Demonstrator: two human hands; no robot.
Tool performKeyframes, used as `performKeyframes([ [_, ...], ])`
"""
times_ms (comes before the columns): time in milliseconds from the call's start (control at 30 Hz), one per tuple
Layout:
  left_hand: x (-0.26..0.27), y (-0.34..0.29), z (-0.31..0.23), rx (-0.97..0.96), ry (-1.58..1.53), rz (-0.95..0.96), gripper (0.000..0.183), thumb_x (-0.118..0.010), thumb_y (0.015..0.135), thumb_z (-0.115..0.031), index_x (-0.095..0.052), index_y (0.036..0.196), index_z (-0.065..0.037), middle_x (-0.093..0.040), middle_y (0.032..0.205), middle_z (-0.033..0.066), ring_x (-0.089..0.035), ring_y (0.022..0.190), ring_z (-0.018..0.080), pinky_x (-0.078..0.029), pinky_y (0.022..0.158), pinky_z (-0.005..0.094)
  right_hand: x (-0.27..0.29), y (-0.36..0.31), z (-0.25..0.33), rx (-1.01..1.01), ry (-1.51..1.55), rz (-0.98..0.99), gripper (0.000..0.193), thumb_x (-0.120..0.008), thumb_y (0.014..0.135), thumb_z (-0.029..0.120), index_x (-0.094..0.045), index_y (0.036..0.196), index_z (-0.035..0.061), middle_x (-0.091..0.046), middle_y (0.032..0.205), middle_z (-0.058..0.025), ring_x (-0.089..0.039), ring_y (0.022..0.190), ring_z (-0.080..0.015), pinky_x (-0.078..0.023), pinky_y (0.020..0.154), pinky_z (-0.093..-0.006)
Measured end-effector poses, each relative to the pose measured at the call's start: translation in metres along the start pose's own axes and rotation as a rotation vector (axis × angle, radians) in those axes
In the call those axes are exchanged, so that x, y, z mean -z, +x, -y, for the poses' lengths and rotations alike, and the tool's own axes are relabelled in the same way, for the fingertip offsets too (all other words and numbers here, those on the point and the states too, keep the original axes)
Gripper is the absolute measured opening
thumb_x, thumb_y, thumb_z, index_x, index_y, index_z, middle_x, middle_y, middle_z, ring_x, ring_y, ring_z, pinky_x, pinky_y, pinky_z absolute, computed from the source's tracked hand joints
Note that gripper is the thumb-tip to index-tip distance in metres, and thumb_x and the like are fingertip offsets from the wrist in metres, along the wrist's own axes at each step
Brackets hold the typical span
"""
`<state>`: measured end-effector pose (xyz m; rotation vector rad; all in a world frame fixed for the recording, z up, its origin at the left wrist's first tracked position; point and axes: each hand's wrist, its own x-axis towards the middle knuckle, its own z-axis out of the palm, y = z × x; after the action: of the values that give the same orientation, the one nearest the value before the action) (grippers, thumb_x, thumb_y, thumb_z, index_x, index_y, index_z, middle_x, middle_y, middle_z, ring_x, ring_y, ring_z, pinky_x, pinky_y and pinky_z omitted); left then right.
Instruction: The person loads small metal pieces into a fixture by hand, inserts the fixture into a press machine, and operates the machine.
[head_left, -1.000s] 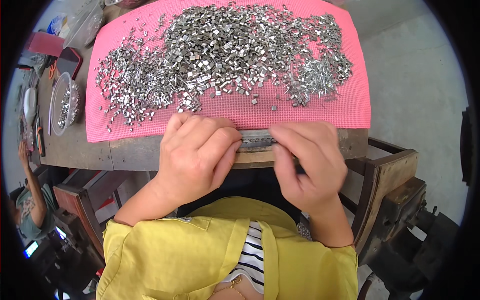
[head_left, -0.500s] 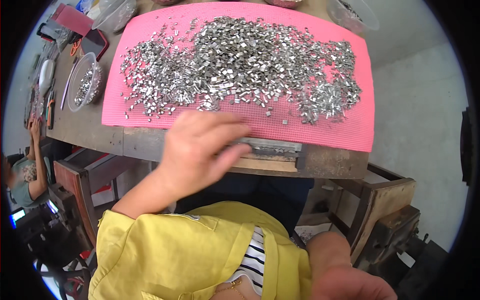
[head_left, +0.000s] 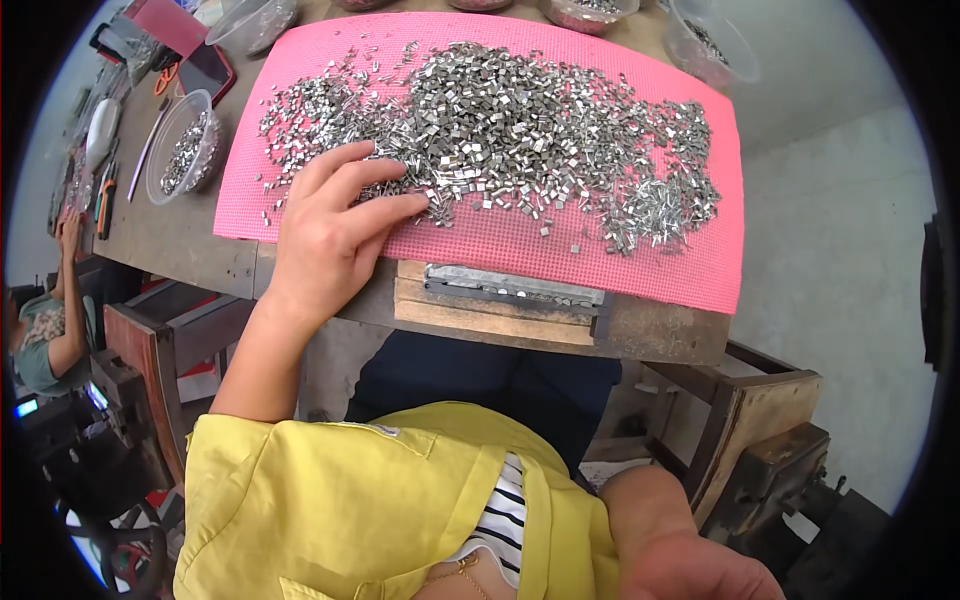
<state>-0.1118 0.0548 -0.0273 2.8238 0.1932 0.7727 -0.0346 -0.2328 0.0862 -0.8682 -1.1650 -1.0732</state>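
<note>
A wide heap of small shiny metal pieces (head_left: 500,115) lies spread over a pink ribbed mat (head_left: 670,275) on the table. Flat rectangular bits make up most of it, and thinner slivers gather at the right end. My left hand (head_left: 335,220) reaches over the near left part of the heap, its fingers apart and curved. The fingertips are at the pieces, and nothing shows held between them. Down by my side at the lower right is my right hand (head_left: 700,565), away from the table. The lower edge of the picture cuts off its fingers.
At the table's front edge sits a wooden block with a metal channel (head_left: 500,300). A clear tub of metal pieces (head_left: 185,150) stands left of the mat, near orange-handled scissors (head_left: 166,78). More tubs (head_left: 590,12) line the far side. Another person (head_left: 60,330) works at far left.
My left hand has moved from the mat's near edge forward and left onto the metal pieces, its fingers spreading. The view has shifted slightly. My right hand stays low at the side.
</note>
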Motion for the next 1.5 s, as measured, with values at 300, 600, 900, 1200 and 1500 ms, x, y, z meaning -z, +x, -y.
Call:
performKeyframes([
  [300,0.002,0.006,0.004,-0.111,0.074,0.062,0.023,-0.082,0.074,-0.011,-0.078,0.095,-0.018,-0.071,0.115,0.0013,-0.062,0.122,0.0308,-0.051,0.097,0.0446,-0.018,-0.004,-0.007,0.105,-0.017,0.035,0.012,-0.056,0.105,0.025,-0.059,0.113,0.0175,-0.05,0.098,0.011,-0.048,0.065,-0.0015,-0.032,0.072,-0.0245],
  [600,0.003,-0.007,0.011,-0.029,-0.022,0.013,0.018,-0.082,0.074,-0.015,-0.075,0.09,-0.015,-0.067,0.116,0.0019,-0.06,0.122,0.0279,-0.047,0.096,0.0438,-0.044,-0.038,-0.033,-0.684,-0.203,0.898,0.01,-0.072,0.084,0.006,-0.065,0.079,0.0102,-0.063,0.074,-0.0028,-0.057,0.064,-0.0217,-0.042,0.075,-0.0386],
  [900,-0.002,0.002,0.006,0.029,-0.074,-0.054,0.013,-0.079,0.066,-0.01,-0.072,0.077,-0.013,-0.064,0.101,-0.0003,-0.061,0.111,0.0228,-0.044,0.094,0.0403,-0.089,-0.124,-0.072,-0.636,-0.558,1.135,0.008,-0.08,0.084,0.016,-0.076,0.088,0.0106,-0.065,0.081,-0.0029,-0.062,0.081,-0.0241,-0.04,0.078,-0.04],
  [1200,0.007,-0.016,0.014,-0.033,-0.12,-0.043,0.015,-0.081,0.068,-0.014,-0.076,0.082,-0.016,-0.066,0.106,-0.0018,-0.06,0.117,0.0244,-0.042,0.095,0.0426,-0.094,-0.129,-0.069,-0.726,-0.423,1.132,0.01,-0.079,0.085,0.015,-0.069,0.086,0.0109,-0.061,0.084,-0.0038,-0.061,0.085,-0.0242,-0.04,0.081,-0.0404],
  [1500,0.013,-0.019,0.0,0.059,-0.066,-0.05,0.016,-0.082,0.068,-0.013,-0.076,0.083,-0.015,-0.065,0.096,-0.0029,-0.06,0.105,0.0232,-0.041,0.087,0.0416,-0.087,-0.123,-0.083,-0.786,-0.382,1.003,0.012,-0.072,0.092,0.01,-0.065,0.101,0.0095,-0.066,0.094,-0.0051,-0.064,0.089,-0.0262,-0.042,0.081,-0.0395],
])
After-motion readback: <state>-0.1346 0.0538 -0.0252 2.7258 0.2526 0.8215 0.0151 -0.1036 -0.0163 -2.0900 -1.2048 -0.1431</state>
